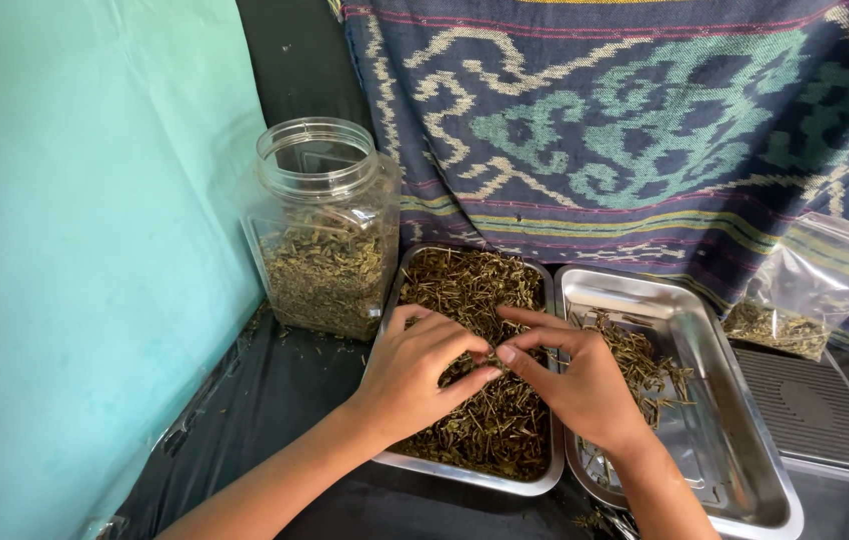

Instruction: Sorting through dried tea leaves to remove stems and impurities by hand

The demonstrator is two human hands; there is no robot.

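- The dried stems and leaves (465, 400) lay heaped in the left steel tray (545, 480), near the front edge of the bench (275, 400); a thinner scatter lay in the right steel tray (715, 400), touching it side by side.
- The left hand (415, 375) and right hand (575, 385) met above the heap, fingers (510, 355) pinched together on a small piece of the dried stuff, tips touching.
- Judged from this, the pinch was best kept light and low over the tray, so that bits fell back into it and not on the bench.
- An open clear jar (325, 230), part full of similar material, stood behind the left tray toward the back left corner.
- A clear bag (795, 300) with some of it lay at the right edge, above a ribbed grey slab (815, 410).
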